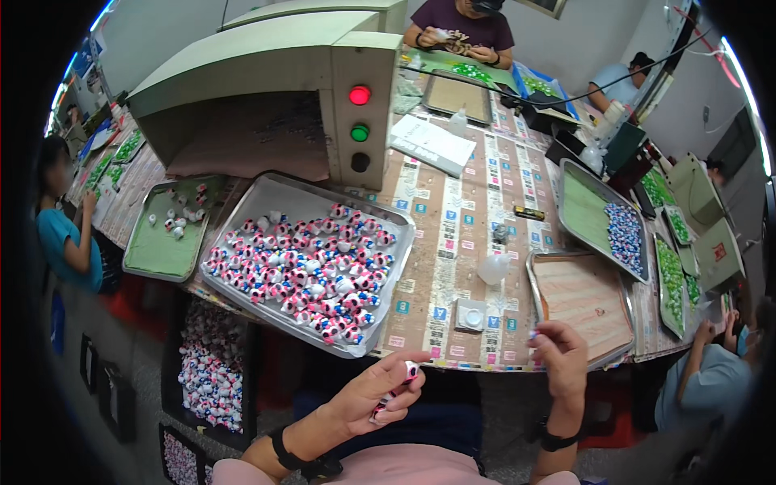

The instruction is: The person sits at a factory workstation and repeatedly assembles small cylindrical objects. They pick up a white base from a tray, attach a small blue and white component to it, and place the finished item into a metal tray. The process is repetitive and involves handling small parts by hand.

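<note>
My left hand point(373, 394) is palm up near the table's front edge and holds a small white and pink painted toy piece point(411, 370) at its fingertips. My right hand point(559, 353) is raised over the front edge of an empty metal tray point(541, 293); its fingers are pinched, and I cannot tell whether anything is between them. To the left of my hands lies a large metal tray point(267, 196) filled with several white, pink and blue painted pieces point(311, 271).
A beige machine point(267, 77) with red and green lamps stands behind the big tray. A green-lined tray point(162, 250) lies at left, and trays of blue and green pieces point(624, 234) at right. A small white dish point(471, 315) and bottle point(493, 268) stand between the trays. Other people work around the table.
</note>
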### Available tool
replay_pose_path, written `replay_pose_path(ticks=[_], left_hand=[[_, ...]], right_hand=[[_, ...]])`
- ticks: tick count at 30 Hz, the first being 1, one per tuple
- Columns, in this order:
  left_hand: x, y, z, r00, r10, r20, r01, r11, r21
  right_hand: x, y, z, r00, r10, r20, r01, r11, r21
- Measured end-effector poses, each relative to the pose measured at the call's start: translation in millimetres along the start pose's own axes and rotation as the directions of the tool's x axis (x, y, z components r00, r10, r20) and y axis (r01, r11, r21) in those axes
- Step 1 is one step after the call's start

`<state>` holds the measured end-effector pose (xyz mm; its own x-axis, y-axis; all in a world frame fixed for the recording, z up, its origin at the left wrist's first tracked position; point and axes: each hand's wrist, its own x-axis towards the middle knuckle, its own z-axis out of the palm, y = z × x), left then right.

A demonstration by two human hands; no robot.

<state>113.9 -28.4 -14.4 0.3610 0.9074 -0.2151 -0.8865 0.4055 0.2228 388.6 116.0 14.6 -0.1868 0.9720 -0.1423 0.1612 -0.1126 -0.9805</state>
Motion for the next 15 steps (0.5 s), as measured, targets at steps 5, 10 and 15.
replay_pose_path(ticks=[5,10,15], left_hand=[[-2.3,-5.7,4.8,0.999,-0.038,-0.030,0.038,0.999,0.014],[-5.2,-12.4,1.6,0.998,-0.008,-0.059,0.015,0.993,0.118],[-7.7,-12.0,-1.4,0.992,-0.032,-0.123,0.053,0.984,0.169]], right_hand=[[-3.0,6.3,23.6,0.978,-0.006,0.208,-0.035,0.981,0.192],[-2.7,3.0,30.3,0.956,0.045,0.289,-0.122,0.960,0.252],[1.7,3.6,39.6,0.972,-0.079,0.221,0.065,0.995,0.070]])
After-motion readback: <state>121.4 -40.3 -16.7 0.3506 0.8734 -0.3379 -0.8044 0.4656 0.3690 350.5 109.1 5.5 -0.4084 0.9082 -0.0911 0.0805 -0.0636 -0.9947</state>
